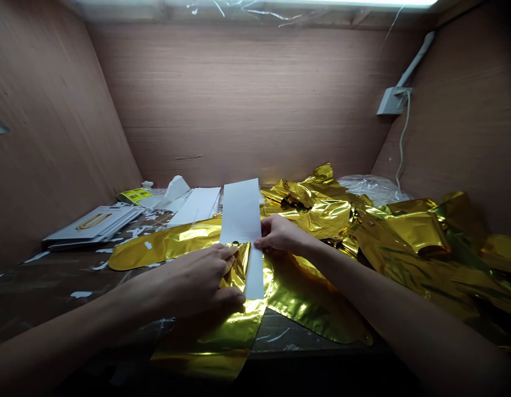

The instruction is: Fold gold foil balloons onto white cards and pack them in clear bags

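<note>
A long white card strip point(241, 212) stands out over a gold foil piece point(189, 237) spread on the table. My left hand point(214, 275) presses a folded part of the gold foil against the lower half of the card, its fingers closed on the foil. At the card's right edge, my right hand point(280, 234) pinches the card between thumb and fingers. Foil hangs below my left hand over the table's front edge, and another rounded foil part lies under my right forearm.
Crumpled gold foil point(400, 237) is heaped at the right. Printed white cards point(92, 223) are stacked at the left, with white sheets point(196, 205) behind. Clear plastic point(371, 187) lies at the back right. Wooden panels point(255, 99) enclose the table; a cable point(402, 146) hangs at right.
</note>
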Demonstrator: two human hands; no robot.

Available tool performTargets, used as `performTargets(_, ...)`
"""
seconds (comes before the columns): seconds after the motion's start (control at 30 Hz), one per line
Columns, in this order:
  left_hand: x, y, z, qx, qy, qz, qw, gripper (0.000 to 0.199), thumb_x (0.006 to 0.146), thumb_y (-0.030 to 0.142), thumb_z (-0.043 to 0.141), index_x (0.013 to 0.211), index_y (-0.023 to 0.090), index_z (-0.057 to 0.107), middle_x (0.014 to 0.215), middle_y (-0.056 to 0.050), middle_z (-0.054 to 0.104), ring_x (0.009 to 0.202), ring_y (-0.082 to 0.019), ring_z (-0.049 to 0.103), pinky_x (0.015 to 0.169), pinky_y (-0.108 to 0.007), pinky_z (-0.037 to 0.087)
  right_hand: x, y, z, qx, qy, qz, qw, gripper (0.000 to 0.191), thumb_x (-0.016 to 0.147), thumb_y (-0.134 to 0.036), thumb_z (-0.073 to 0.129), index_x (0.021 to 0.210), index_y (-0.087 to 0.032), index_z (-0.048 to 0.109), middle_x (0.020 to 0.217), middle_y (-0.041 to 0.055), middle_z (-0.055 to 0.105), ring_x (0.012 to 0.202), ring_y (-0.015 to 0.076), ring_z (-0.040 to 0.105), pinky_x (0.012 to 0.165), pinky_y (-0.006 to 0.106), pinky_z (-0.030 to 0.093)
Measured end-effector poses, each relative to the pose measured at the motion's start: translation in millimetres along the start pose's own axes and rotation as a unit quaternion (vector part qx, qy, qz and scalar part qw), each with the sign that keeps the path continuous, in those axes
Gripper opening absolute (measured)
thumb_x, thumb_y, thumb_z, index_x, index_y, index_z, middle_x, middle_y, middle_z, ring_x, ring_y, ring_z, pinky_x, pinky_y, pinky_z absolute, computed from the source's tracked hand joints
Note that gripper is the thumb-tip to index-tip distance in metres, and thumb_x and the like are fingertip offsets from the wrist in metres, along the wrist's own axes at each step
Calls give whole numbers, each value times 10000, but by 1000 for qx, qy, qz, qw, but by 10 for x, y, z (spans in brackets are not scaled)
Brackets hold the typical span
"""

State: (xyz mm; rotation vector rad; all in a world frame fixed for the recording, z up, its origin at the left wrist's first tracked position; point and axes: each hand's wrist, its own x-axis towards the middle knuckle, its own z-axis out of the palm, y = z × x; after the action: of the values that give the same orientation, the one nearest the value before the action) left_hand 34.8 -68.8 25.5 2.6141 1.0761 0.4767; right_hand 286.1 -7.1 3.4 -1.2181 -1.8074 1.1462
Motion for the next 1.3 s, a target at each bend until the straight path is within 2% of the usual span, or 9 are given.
performTargets(0.07, -50, -37, 57, 80, -47, 37, 995, 640, 853, 690, 634, 1298, 236, 712, 1413, -135, 635, 1272, -335, 602, 1091, -398, 425, 12, 15, -2, -11, 0, 6, 1000, 120, 668, -130, 781, 756, -166, 708, 666, 33, 695, 527, 141, 612, 454, 237, 471)
performTargets(0.1, -71, -51, 87, 121, -53, 55, 990, 677, 902, 681, 575, 1388, 215, 647, 1478, -146, 582, 1352, -339, 546, 1126, -414, 402, 16, 18, -3, -18, 1, 11, 1000, 116, 674, -129, 778, 758, -163, 705, 666, 33, 696, 530, 142, 616, 461, 238, 476)
performTargets(0.17, -104, -61, 140, 166, -39, 78, 982, 687, 969, 637, 501, 1483, 183, 547, 1540, -160, 512, 1426, -341, 474, 1159, -443, 384, 23, 21, -4, -30, 1, 15, 999, 114, 685, -128, 776, 768, -159, 704, 671, 34, 698, 539, 142, 622, 477, 240, 486)
performTargets(0.23, -126, -55, 176, 189, -34, 92, 977, 647, 1016, 585, 444, 1523, 185, 488, 1554, -165, 492, 1415, -337, 489, 1145, -461, 407, 31, 26, -5, -38, 1, 16, 999, 120, 693, -130, 779, 787, -158, 709, 680, 34, 702, 544, 139, 619, 491, 242, 493)
performTargets(0.4, -117, -39, 182, 213, -28, 100, 971, 616, 1028, 556, 439, 1534, 206, 468, 1566, -164, 475, 1397, -344, 510, 1132, -468, 423, 38, 38, -1, -43, 1, 23, 999, 165, 709, -137, 783, 866, -162, 737, 691, 32, 703, 540, 136, 602, 498, 252, 494)
performTargets(0.57, -72, -55, 134, 219, -43, 107, 969, 651, 1018, 600, 430, 1517, 188, 491, 1547, -168, 499, 1349, -334, 560, 1094, -438, 457, 15, 0, -4, -58, 8, 16, 998, 164, 707, -124, 780, 863, -156, 742, 667, 29, 686, 538, 142, 598, 488, 258, 479)
performTargets(0.9, -40, -148, 141, 210, -14, 152, 966, 604, 1015, 542, 500, 1504, 186, 502, 1524, -154, 532, 1392, -295, 526, 1167, -404, 384, 33, 16, -17, -60, 2, 3, 998, 191, 685, -101, 768, 865, -157, 744, 670, 29, 690, 554, 160, 618, 509, 277, 491)
performTargets(1.13, -101, -122, 146, 213, -1, 160, 964, 643, 989, 602, 510, 1469, 176, 544, 1505, -173, 546, 1365, -326, 548, 1119, -436, 447, -5, -38, -1, -71, 2, 17, 997, 157, 695, -122, 779, 839, -157, 731, 691, 36, 693, 567, 156, 615, 504, 269, 483)
performTargets(1.3, -100, -128, 165, 217, -8, 151, 964, 630, 1011, 579, 476, 1472, 154, 541, 1498, -187, 548, 1360, -344, 553, 1106, -465, 465, 17, -22, 1, -90, 7, 8, 996, 156, 701, -138, 786, 849, -154, 739, 734, 45, 709, 598, 154, 620, 527, 265, 496)
